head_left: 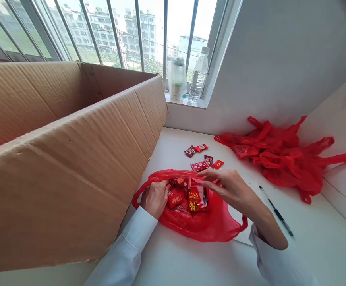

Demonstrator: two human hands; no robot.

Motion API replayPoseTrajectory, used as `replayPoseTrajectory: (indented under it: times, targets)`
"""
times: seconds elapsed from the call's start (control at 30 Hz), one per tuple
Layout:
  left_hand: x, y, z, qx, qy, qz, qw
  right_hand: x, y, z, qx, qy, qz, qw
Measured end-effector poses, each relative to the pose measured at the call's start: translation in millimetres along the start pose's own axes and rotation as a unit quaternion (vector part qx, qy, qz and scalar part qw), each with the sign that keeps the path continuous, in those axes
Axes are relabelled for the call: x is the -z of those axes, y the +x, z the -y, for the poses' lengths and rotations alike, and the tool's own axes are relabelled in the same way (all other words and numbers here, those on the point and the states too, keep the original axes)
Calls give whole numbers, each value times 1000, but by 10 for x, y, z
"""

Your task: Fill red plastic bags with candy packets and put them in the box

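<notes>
A red plastic bag (217, 218) lies with its mouth spread open on the white table. Inside it are several small wrapped packets (175, 198), red and dark, some with gold lettering. My left hand (155, 198) is in the bag's mouth at the left, fingers curled down beside the packets; its fingertips are hidden. Over the bag's far right rim reaches my right hand (223, 186), fingers stretched out and thumb apart. Just beyond the bag lie several loose packets (200, 166), with two more packets (190, 151) farther back.
A large cardboard box (101, 167) stands close on the left. Red plastic bags (283, 151) are heaped at the back right. A black pen (277, 212) lies on the right. On the windowsill stand a water bottle (198, 75) and a cup in a clear bag (176, 85).
</notes>
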State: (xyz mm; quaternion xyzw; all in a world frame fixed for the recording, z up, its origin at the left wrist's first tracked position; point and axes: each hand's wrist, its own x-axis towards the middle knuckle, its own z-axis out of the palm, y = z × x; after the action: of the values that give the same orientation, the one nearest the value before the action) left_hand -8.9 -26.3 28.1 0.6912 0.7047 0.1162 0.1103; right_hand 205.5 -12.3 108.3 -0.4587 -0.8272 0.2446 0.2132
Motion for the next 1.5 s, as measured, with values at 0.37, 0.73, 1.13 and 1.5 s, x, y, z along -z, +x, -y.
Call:
replayPoseTrajectory:
  times: [0.37, 0.73, 1.13, 1.5]
  targets:
    - [-47, 20, -96, -308, 4, -70, 949, 562, -117, -375, -23, -50, -118, 991]
    - [-160, 31, -129, -157, 64, -34, 985, -503, 74, -277, 33, -283, 46, 957]
    - [-119, 140, -190, -12, -5, -99, 995, -239, -5, -396, -40, -219, 94, 970]
    - [-69, 117, -122, -27, -63, -179, 982, -149, -42, -252, -91, -271, 124, 950]
